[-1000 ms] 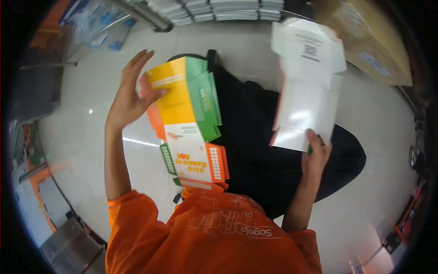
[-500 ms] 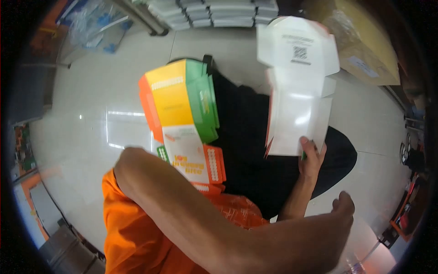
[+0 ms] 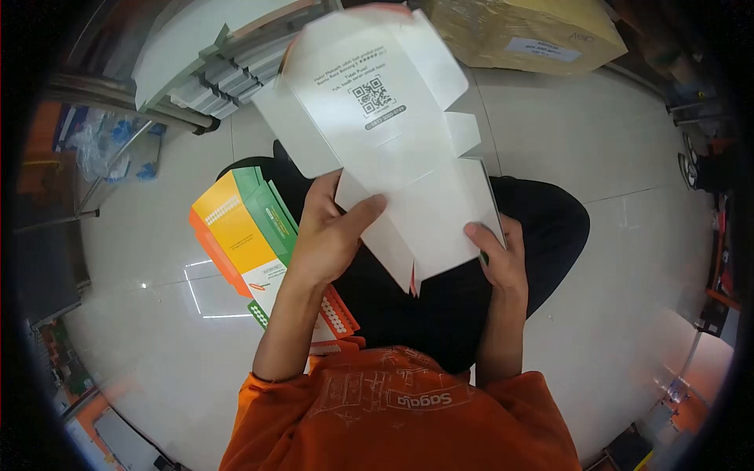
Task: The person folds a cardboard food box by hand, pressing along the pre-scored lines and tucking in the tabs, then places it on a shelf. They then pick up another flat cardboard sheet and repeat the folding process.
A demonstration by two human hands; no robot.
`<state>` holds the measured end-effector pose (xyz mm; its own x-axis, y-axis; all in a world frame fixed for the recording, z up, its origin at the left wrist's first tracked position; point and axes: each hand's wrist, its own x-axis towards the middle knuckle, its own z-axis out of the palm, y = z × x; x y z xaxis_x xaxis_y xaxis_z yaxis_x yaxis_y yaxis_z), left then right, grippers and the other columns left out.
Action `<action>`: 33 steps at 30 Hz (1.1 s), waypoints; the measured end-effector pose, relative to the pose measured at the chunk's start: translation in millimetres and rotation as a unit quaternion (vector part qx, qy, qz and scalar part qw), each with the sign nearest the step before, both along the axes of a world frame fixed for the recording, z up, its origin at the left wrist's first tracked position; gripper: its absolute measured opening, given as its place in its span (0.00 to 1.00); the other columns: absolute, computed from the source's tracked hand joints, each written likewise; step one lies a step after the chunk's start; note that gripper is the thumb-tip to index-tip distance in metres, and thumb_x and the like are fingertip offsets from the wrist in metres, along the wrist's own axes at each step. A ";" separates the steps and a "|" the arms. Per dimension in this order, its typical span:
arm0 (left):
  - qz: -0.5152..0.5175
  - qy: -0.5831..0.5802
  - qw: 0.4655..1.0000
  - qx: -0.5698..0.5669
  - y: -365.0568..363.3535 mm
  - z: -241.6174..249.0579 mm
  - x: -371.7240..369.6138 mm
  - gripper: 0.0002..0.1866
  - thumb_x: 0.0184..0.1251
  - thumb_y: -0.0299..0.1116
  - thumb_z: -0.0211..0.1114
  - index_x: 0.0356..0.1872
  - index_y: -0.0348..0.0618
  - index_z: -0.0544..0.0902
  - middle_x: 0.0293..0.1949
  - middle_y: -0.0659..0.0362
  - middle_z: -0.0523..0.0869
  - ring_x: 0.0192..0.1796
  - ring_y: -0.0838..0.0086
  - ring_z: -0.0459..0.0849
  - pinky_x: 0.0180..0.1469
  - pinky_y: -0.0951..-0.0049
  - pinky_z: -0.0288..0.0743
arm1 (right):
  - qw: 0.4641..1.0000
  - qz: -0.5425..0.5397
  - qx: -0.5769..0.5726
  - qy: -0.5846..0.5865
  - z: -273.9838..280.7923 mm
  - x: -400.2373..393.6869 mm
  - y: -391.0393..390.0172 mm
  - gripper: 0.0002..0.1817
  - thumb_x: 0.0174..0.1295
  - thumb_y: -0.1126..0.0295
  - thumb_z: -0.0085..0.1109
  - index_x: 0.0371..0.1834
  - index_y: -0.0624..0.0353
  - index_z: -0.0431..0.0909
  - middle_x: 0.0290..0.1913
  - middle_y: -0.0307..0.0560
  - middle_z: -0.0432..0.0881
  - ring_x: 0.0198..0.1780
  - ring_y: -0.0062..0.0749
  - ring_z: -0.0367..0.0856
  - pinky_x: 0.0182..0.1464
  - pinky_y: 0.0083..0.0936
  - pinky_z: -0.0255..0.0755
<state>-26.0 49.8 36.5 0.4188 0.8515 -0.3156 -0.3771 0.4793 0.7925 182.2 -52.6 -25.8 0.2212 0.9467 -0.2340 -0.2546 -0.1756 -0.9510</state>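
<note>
Both hands hold a flat, unfolded cardboard box (image 3: 400, 169), its white inside facing me with printed text and a QR code. My left hand (image 3: 334, 231) grips its left edge, thumb on the white face and fingers behind it. On the lower right edge my right hand (image 3: 499, 251) is closed, thumb on top, the other fingers partly hidden. Several layers show at the lower edge, where a red sliver sticks out. More flat printed box blanks (image 3: 243, 235), yellow, green, orange and white, lie over my left leg, partly behind my left forearm.
A brown wrapped package (image 3: 510, 31) with a white label sits ahead on the tiled floor (image 3: 550, 133). Stacked white material (image 3: 228, 78) stands on a metal-legged rack at upper left. Clear plastic bags (image 3: 118, 145) lie left of it.
My left arm has swung back from across my body, and my left hand now grips the white blank. The blank has moved left and closer. My view has turned.
</note>
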 end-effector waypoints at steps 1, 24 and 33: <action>-0.013 0.067 0.997 0.045 -0.3 -3.9 -1.7 0.23 0.63 0.19 0.61 0.60 0.29 0.70 0.49 0.51 0.82 0.48 0.67 0.84 0.54 0.68 0.78 | 1.000 -0.004 0.002 0.001 5.6 -1.7 1.4 0.18 0.61 0.70 0.63 0.51 0.70 0.80 0.38 0.41 0.83 0.37 0.22 0.78 0.40 0.20 0.71; -0.136 0.321 0.920 0.182 -57.9 -18.3 -17.6 0.18 0.66 0.28 0.67 0.52 0.28 0.76 0.47 0.51 0.83 0.43 0.70 0.82 0.46 0.72 0.78 | 0.935 -0.346 -0.025 -0.072 0.0 -17.1 17.7 0.18 0.68 0.58 0.61 0.30 0.63 0.82 0.27 0.32 0.79 0.30 0.12 0.70 0.34 0.14 0.65; -0.100 0.435 0.557 0.700 -140.3 -96.4 -89.8 0.19 0.65 0.34 0.66 0.55 0.34 0.80 0.51 0.55 0.85 0.49 0.60 0.85 0.49 0.61 0.81 | 0.973 -0.221 0.056 -0.031 -0.8 -22.4 25.8 0.14 0.59 0.72 0.70 0.45 0.66 0.79 0.38 0.40 0.83 0.38 0.16 0.79 0.41 0.16 0.74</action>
<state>-115.8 -90.4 -59.9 0.7564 0.4823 0.4419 0.3926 -0.8751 0.2830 159.7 -26.9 -26.6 0.6234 0.7744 -0.1076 -0.2229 0.0441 -0.9738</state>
